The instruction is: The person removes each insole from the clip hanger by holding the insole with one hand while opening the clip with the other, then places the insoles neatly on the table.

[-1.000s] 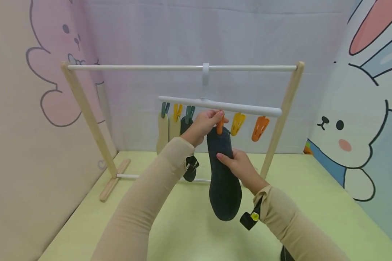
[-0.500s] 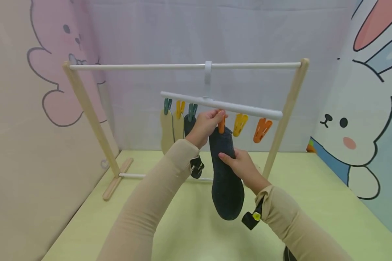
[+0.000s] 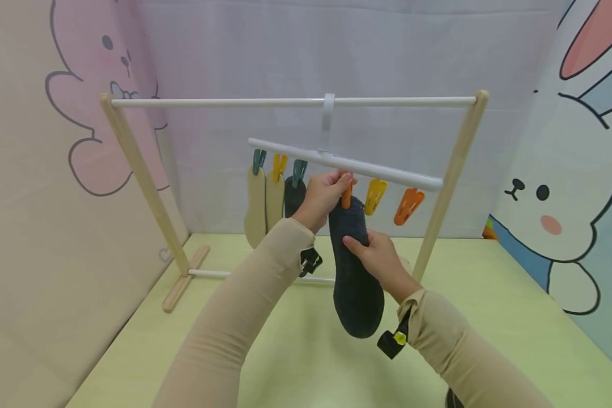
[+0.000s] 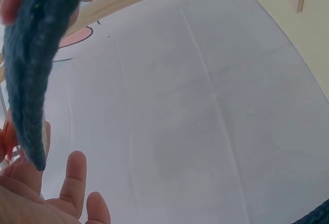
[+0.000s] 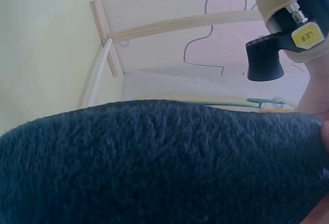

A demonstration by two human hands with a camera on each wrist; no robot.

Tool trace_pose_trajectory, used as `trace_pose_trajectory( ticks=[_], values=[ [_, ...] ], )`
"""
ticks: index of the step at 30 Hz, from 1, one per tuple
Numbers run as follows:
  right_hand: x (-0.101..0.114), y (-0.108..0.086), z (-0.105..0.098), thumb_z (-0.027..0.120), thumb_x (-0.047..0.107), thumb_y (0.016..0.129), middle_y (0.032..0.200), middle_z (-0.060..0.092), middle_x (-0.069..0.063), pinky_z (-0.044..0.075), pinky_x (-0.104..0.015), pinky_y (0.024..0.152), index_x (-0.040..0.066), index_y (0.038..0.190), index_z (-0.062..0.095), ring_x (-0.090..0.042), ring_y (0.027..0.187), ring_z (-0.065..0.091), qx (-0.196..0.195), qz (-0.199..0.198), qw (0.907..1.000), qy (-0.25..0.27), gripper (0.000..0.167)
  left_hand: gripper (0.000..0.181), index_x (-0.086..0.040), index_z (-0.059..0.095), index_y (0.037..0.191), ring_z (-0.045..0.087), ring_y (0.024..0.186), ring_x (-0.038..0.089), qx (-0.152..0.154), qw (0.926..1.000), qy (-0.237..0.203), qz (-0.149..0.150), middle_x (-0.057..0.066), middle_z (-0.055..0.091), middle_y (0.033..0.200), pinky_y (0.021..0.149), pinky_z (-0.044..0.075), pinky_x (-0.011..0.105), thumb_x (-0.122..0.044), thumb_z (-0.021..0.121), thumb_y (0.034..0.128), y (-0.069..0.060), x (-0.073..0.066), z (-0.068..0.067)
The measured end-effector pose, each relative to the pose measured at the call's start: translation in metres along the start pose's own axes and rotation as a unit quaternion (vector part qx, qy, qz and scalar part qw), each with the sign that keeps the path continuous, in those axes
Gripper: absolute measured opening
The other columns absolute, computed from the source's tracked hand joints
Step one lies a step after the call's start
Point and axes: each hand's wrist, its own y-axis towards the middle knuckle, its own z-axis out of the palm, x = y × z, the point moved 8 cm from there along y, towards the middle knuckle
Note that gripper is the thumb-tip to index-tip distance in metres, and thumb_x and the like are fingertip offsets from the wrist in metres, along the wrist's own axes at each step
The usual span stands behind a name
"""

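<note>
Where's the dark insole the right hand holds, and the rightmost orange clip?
Dark insole [image 3: 353,272]: head view, around its middle.
Rightmost orange clip [image 3: 409,205]: head view, middle of its body.

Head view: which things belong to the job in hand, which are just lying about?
Likely the job:
dark-blue fuzzy insole, in right hand
orange plastic clothespin, in left hand
white bar hanger
pale-wood rack with white rods

Likely not:
rabbit-print wall

Unclear: black object at bottom edge, mostly hidden

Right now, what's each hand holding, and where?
Left hand: an orange clip, by its upper end. Right hand: the dark insole, by its right edge.
</note>
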Motion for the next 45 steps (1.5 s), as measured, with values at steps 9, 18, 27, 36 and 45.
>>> trace_pose_trajectory(
  ticks=[9, 18, 27, 36, 45],
  values=[
    [-0.008, -0.002, 0.006, 0.061, 0.018, 0.095, 0.087, 0.068, -0.019, 0.051, -0.042, 0.078, -0.011, 0.103, 0.063, -0.024, 0.078, 0.064, 0.004, -0.010, 0.9999, -0.005, 0.030, 0.031, 0.001, 0.066, 0.119, 0.057, 0.101, 0.019, -0.002, 0.9999, 0.005, 0.010, 0.015, 0.068, 0.110, 0.098, 0.042, 0.034, -0.019, 0.056, 0.0975, -0.003, 0.002, -0.002],
    [-0.009, 0.000, 0.006, 0.061, 0.017, 0.095, 0.086, 0.069, -0.019, 0.052, -0.040, 0.074, -0.012, 0.101, 0.063, -0.025, 0.076, 0.065, 0.000, -0.018, 0.9998, -0.012, 0.029, 0.031, -0.001, 0.065, 0.119, 0.056, 0.101, 0.018, 0.005, 0.9999, 0.012, 0.004, 0.012, 0.068, 0.110, 0.100, 0.041, 0.035, -0.021, 0.054, 0.0987, -0.006, 0.001, -0.004],
    [-0.009, -0.002, 0.006, 0.062, 0.017, 0.095, 0.083, 0.068, -0.019, 0.052, -0.041, 0.073, -0.011, 0.098, 0.064, -0.026, 0.076, 0.065, 0.003, -0.018, 0.9993, -0.034, 0.028, 0.032, -0.001, 0.064, 0.121, 0.054, 0.095, 0.016, 0.002, 0.9999, 0.015, 0.003, 0.012, 0.067, 0.110, 0.096, 0.043, 0.034, -0.021, 0.054, 0.0986, -0.008, 0.000, -0.007],
    [-0.017, -0.005, 0.006, 0.061, 0.016, 0.095, 0.083, 0.068, -0.018, 0.052, -0.044, 0.076, -0.011, 0.097, 0.064, -0.025, 0.075, 0.065, 0.008, -0.005, 0.9998, -0.019, 0.027, 0.031, 0.001, 0.064, 0.121, 0.055, 0.101, 0.018, -0.001, 1.0000, 0.008, 0.006, 0.015, 0.066, 0.112, 0.097, 0.043, 0.035, -0.019, 0.054, 0.0990, -0.009, 0.001, -0.005],
    [-0.022, -0.007, 0.001, 0.062, 0.016, 0.094, 0.078, 0.067, -0.016, 0.051, -0.039, 0.072, -0.010, 0.091, 0.064, -0.023, 0.072, 0.062, 0.007, -0.011, 0.9992, -0.037, 0.026, 0.034, -0.003, 0.063, 0.124, 0.055, 0.116, 0.021, -0.001, 0.9994, 0.034, -0.009, 0.013, 0.066, 0.117, 0.105, 0.035, 0.041, -0.023, 0.056, 0.0982, -0.008, 0.003, -0.007]
  ],
)
